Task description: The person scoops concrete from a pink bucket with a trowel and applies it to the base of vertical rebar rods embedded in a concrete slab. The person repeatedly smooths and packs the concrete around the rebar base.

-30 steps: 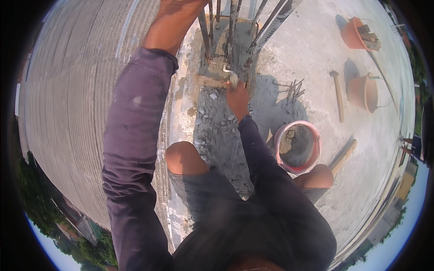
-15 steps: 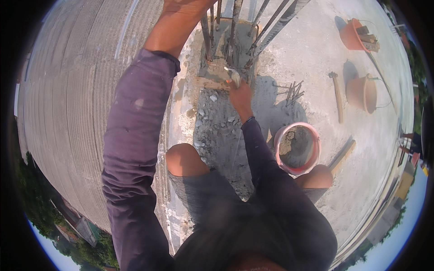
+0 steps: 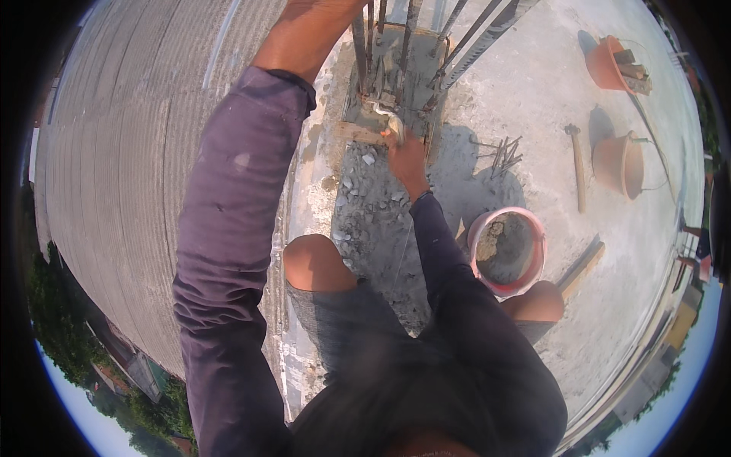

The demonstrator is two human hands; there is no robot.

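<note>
My right hand [image 3: 409,161] is wrapped round the handle of a trowel [image 3: 395,122], whose cranked metal neck reaches forward and left. Its blade is hard to make out against the wet grey mortar [image 3: 420,65] at the foot of several upright steel reinforcing bars [image 3: 403,57]. A wooden board [image 3: 358,133] lies across the near side of the mortar, just left of the trowel's handle. My left arm stretches up past the board, and my left hand [image 3: 333,14] is cut off by the top edge near the bars, its fingers hidden.
A pink-rimmed bucket [image 3: 540,255] with mortar stands by my right knee. Farther right are a hammer [image 3: 576,164], two orange buckets [image 3: 605,65], cut rods [image 3: 504,156] and a wood strip [image 3: 585,268]. Rubble [image 3: 358,198] lies before me; corrugated roofing [image 3: 122,167] spreads left.
The trowel has shifted slightly left relative to the bars, and more of its neck shows. The whole view has moved a little. My right hand keeps its grip.
</note>
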